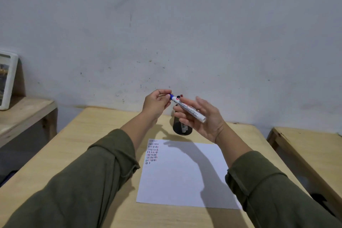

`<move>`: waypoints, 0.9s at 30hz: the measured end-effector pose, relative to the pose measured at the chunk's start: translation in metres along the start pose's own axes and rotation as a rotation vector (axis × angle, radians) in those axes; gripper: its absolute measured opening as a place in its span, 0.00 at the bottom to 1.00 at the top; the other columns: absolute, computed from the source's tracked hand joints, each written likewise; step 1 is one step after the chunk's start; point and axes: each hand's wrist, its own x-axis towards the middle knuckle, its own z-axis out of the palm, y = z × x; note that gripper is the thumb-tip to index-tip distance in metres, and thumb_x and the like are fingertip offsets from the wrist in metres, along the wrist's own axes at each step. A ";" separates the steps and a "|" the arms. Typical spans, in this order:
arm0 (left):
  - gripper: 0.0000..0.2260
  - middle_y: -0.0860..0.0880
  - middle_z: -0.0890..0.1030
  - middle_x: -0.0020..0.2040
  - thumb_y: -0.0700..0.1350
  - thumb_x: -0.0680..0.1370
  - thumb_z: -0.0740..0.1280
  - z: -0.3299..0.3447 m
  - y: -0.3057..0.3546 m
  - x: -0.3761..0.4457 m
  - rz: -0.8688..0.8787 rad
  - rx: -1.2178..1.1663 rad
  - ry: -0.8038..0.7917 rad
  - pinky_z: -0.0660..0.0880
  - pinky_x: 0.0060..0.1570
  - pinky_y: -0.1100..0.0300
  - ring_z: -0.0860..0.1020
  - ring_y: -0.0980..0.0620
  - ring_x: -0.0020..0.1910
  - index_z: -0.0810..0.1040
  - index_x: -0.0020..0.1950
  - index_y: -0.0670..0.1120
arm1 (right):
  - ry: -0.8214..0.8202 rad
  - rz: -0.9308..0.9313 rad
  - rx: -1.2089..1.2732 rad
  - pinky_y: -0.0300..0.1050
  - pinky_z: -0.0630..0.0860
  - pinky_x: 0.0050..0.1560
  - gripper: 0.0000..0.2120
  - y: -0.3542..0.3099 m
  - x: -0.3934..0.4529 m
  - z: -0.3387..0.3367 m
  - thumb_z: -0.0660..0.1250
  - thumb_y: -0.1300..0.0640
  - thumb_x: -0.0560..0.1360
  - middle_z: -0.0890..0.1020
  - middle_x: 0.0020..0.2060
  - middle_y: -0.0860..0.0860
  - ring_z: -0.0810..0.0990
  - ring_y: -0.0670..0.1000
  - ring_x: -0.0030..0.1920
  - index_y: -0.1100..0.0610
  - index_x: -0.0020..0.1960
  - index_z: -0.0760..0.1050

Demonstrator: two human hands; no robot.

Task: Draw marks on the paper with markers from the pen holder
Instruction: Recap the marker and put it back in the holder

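A white marker [191, 111] with a blue cap is held in the air above the far part of the wooden table [77, 153]. My left hand [157, 102] pinches its blue cap end between fingertips and thumb. My right hand [207, 124] holds the white barrel across its fingers, palm facing left. Behind my right hand stands the black pen holder [182, 130], partly hidden, with dark and red marker tops [180, 96] sticking up. A white paper [185, 176] lies in front of it, with rows of short black and red marks [152, 151] in its far left corner.
A grey wall rises just behind the table. A lower wooden bench [24, 114] on the left carries a white-framed picture [7, 79] leaning on the wall. Another wooden table [311, 144] stands to the right across a narrow gap.
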 end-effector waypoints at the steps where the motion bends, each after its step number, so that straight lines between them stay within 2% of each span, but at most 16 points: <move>1: 0.11 0.49 0.80 0.44 0.35 0.79 0.60 0.004 0.003 0.004 0.009 0.015 -0.020 0.77 0.47 0.69 0.78 0.56 0.44 0.76 0.60 0.37 | 0.009 -0.018 -0.077 0.42 0.81 0.50 0.15 0.000 0.003 -0.002 0.62 0.51 0.76 0.83 0.51 0.59 0.84 0.53 0.47 0.57 0.58 0.79; 3: 0.11 0.46 0.81 0.48 0.36 0.78 0.61 0.012 0.006 0.014 0.021 0.037 -0.059 0.76 0.53 0.65 0.79 0.52 0.48 0.76 0.59 0.42 | 0.066 -0.049 -0.193 0.41 0.80 0.47 0.10 -0.001 0.012 -0.006 0.61 0.61 0.78 0.83 0.50 0.60 0.84 0.52 0.44 0.57 0.56 0.78; 5: 0.13 0.45 0.82 0.53 0.38 0.78 0.63 0.018 0.005 0.023 0.027 0.097 -0.081 0.75 0.58 0.61 0.79 0.52 0.51 0.75 0.61 0.48 | 0.132 -0.075 -0.222 0.41 0.80 0.46 0.12 -0.004 0.022 -0.011 0.61 0.66 0.77 0.82 0.49 0.60 0.83 0.53 0.42 0.55 0.58 0.75; 7: 0.17 0.47 0.81 0.60 0.41 0.77 0.64 0.021 -0.001 0.030 0.052 0.292 -0.080 0.71 0.61 0.60 0.78 0.53 0.56 0.72 0.65 0.50 | 0.190 -0.116 -0.251 0.44 0.79 0.48 0.22 -0.009 0.032 -0.018 0.62 0.70 0.75 0.83 0.47 0.60 0.83 0.54 0.44 0.50 0.64 0.69; 10: 0.22 0.47 0.75 0.68 0.44 0.77 0.66 0.023 -0.015 0.038 0.096 0.656 -0.058 0.67 0.64 0.59 0.73 0.50 0.65 0.68 0.71 0.48 | 0.284 -0.168 -0.477 0.44 0.79 0.46 0.39 -0.018 0.048 -0.030 0.67 0.71 0.72 0.81 0.44 0.56 0.82 0.52 0.46 0.39 0.72 0.59; 13: 0.28 0.47 0.67 0.74 0.49 0.77 0.65 0.022 -0.028 0.046 0.051 0.883 -0.106 0.63 0.69 0.55 0.66 0.47 0.72 0.62 0.74 0.47 | 0.402 -0.211 -0.683 0.45 0.78 0.45 0.48 -0.025 0.065 -0.039 0.72 0.67 0.69 0.75 0.49 0.56 0.77 0.52 0.47 0.33 0.73 0.51; 15: 0.30 0.46 0.64 0.75 0.51 0.76 0.65 0.022 -0.034 0.050 -0.003 0.932 -0.147 0.60 0.71 0.55 0.62 0.46 0.74 0.59 0.76 0.46 | 0.436 -0.256 -0.767 0.44 0.78 0.47 0.48 -0.028 0.078 -0.045 0.71 0.67 0.70 0.73 0.57 0.54 0.75 0.51 0.47 0.35 0.74 0.49; 17: 0.31 0.46 0.63 0.76 0.52 0.76 0.65 0.023 -0.040 0.052 -0.045 0.944 -0.170 0.59 0.71 0.54 0.60 0.46 0.75 0.57 0.76 0.46 | 0.432 -0.296 -0.865 0.41 0.77 0.47 0.46 -0.027 0.091 -0.050 0.70 0.67 0.71 0.72 0.60 0.50 0.75 0.50 0.46 0.36 0.74 0.49; 20: 0.31 0.46 0.63 0.76 0.52 0.77 0.64 0.024 -0.044 0.054 -0.061 0.933 -0.184 0.59 0.71 0.55 0.61 0.45 0.75 0.57 0.76 0.47 | 0.453 -0.327 -0.998 0.36 0.74 0.43 0.40 -0.022 0.105 -0.055 0.68 0.66 0.73 0.74 0.49 0.42 0.76 0.46 0.42 0.38 0.73 0.53; 23: 0.27 0.47 0.66 0.74 0.51 0.78 0.63 0.024 -0.043 0.054 -0.030 0.938 -0.213 0.62 0.67 0.58 0.64 0.46 0.73 0.60 0.75 0.47 | 0.497 -0.330 -1.099 0.38 0.72 0.37 0.33 -0.013 0.112 -0.059 0.65 0.67 0.74 0.74 0.38 0.46 0.75 0.47 0.36 0.43 0.71 0.58; 25: 0.26 0.47 0.68 0.73 0.51 0.78 0.63 0.024 -0.044 0.054 -0.022 0.946 -0.226 0.63 0.66 0.58 0.65 0.46 0.72 0.62 0.74 0.48 | 0.497 -0.305 -1.161 0.40 0.72 0.34 0.32 -0.007 0.114 -0.063 0.65 0.66 0.74 0.75 0.37 0.50 0.75 0.48 0.35 0.44 0.70 0.59; 27: 0.25 0.47 0.70 0.72 0.51 0.78 0.63 0.023 -0.046 0.056 -0.025 0.958 -0.229 0.64 0.65 0.58 0.67 0.45 0.71 0.64 0.73 0.49 | 0.485 -0.260 -1.227 0.44 0.74 0.35 0.31 -0.001 0.115 -0.066 0.67 0.65 0.73 0.79 0.40 0.55 0.77 0.52 0.35 0.45 0.69 0.60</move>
